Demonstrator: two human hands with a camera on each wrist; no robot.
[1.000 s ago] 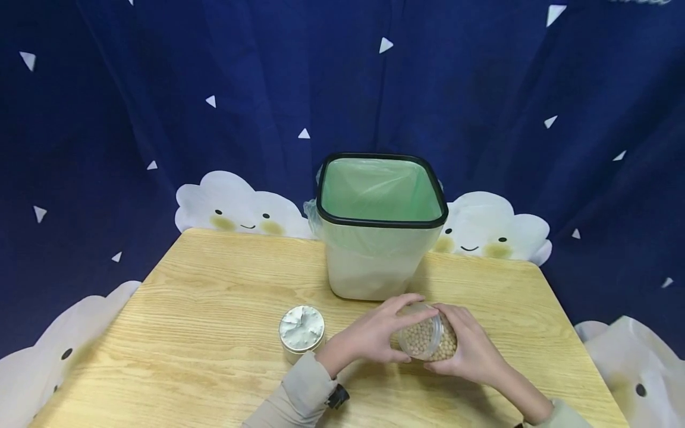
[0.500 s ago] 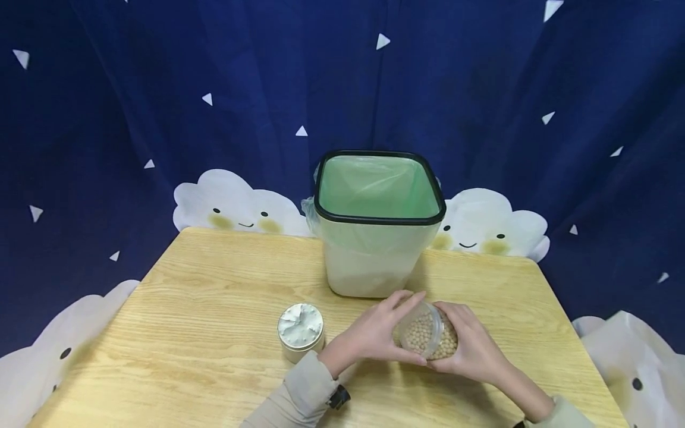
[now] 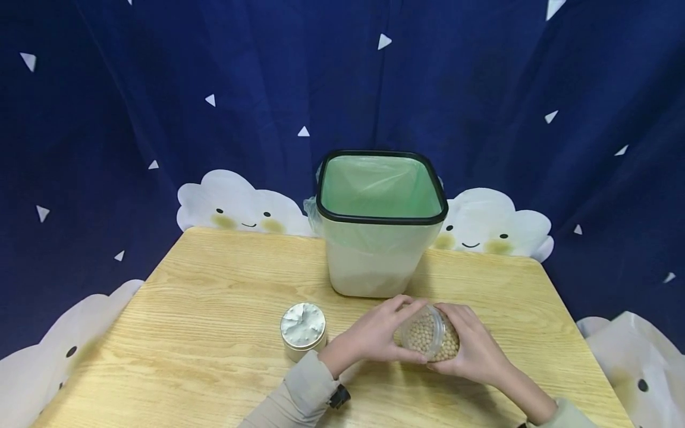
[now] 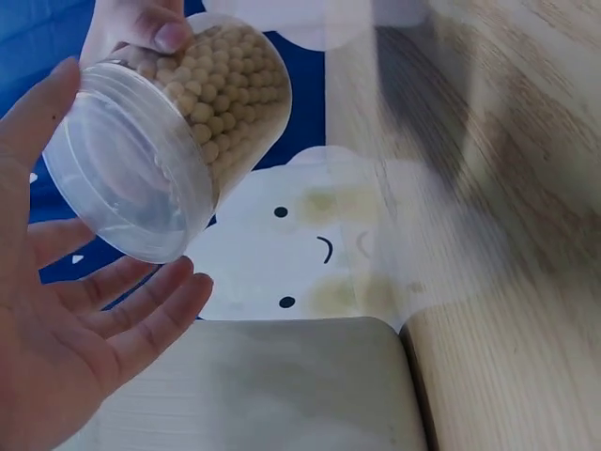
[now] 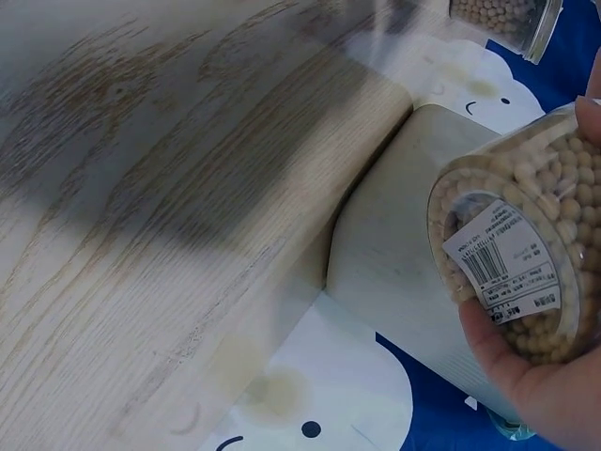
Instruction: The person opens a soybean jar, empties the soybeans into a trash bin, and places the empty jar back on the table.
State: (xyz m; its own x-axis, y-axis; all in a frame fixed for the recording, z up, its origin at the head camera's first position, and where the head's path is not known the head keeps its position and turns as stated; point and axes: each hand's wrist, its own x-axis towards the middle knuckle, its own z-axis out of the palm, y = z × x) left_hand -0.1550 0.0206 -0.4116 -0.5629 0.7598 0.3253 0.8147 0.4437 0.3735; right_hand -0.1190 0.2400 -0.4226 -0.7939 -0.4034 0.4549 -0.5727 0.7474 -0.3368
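Observation:
A clear plastic jar full of pale round beans lies tilted on its side just above the wooden table, in front of the bin. My left hand wraps round its clear lid, thumb on one side and fingers under the other. My right hand grips the jar body from behind, next to the barcode label. A fingertip of the right hand shows on the jar in the left wrist view.
A white square bin with a black rim and green liner stands just behind the hands. A second jar with a crinkled foil seal stands on the table to the left of my left forearm. A blue cloud-print curtain hangs behind.
Both hands and the jar stay in nearly the same place. The left hand's fingers have shifted slightly on the lid.

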